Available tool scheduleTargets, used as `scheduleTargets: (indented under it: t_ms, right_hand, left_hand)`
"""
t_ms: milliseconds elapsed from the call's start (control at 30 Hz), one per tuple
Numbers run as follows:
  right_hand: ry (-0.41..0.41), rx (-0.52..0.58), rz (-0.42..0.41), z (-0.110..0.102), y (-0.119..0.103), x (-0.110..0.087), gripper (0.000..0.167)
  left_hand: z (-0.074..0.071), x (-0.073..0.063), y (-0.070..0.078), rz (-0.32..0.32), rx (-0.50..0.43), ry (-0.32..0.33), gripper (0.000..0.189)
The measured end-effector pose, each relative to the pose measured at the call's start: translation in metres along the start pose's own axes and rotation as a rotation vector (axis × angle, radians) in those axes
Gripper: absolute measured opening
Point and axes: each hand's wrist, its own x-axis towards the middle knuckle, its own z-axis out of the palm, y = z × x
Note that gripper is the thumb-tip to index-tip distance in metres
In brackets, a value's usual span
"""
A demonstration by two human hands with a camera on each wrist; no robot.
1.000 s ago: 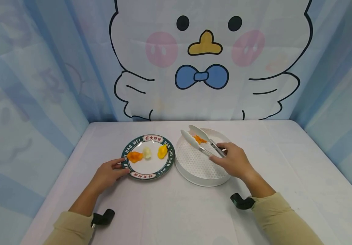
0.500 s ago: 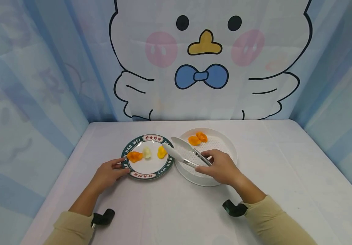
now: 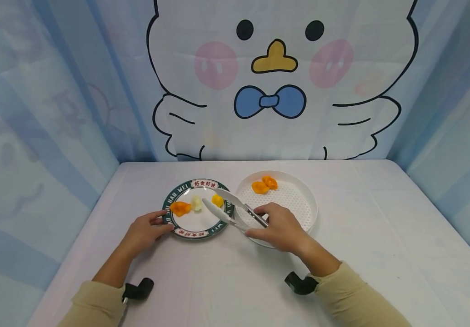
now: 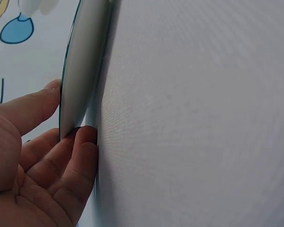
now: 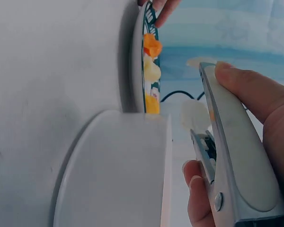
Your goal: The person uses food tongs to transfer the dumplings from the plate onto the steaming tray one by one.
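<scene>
My left hand (image 3: 146, 232) holds the near-left edge of a round plate (image 3: 192, 235) with a green lettered rim. In the left wrist view, the thumb touches the rim while the curled fingers (image 4: 68, 175) sit at its underside. My right hand (image 3: 279, 228) grips white-tipped metal tongs (image 3: 231, 198). Their arms are spread over the plate's right part, around a yellow piece (image 3: 217, 200), the lower tip short of the pale piece (image 3: 196, 203). An orange piece (image 3: 180, 209) lies at the plate's left. Up close, the right wrist view shows the tongs' handle (image 5: 241, 151) between thumb and fingers.
Right of the plate stands a round white tray (image 3: 298, 206) with a dimpled base, partly under my right hand. Two orange pieces (image 3: 260, 187) lie near its back-left side. A white cloth covers the table (image 3: 235, 290), and a printed curtain (image 3: 276, 136) rises behind it.
The tongs let go of an orange piece, which now lies with another on the tray. My right hand then carried them left and nearer, over the plate. My left hand stayed still.
</scene>
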Motion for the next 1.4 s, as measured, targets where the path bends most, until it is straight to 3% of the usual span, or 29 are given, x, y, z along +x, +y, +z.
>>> scheduleTargets:
  t_ms: [300,600,867,1400]
  right_hand:
    - [0.022,0.027,0.056,0.015,-0.018,-0.004,0.060]
    - [0.026,-0.020,0.136,0.024,-0.029,-0.006,0.062]
    - [0.054,-0.057,0.143,0.026,-0.033,-0.004,0.061]
    - [-0.051,-0.295,0.034,-0.017,-0.028,0.015,0.055]
  left_hand:
    - [0.001,0.000,0.001,-0.007,0.015,0.006,0.069]
    - [0.000,0.000,0.000,0.004,0.008,-0.005,0.070]
    - [0.000,0.002,-0.001,0.002,0.012,-0.007,0.071]
    - [0.000,0.004,-0.004,-0.008,0.000,-0.004,0.072]
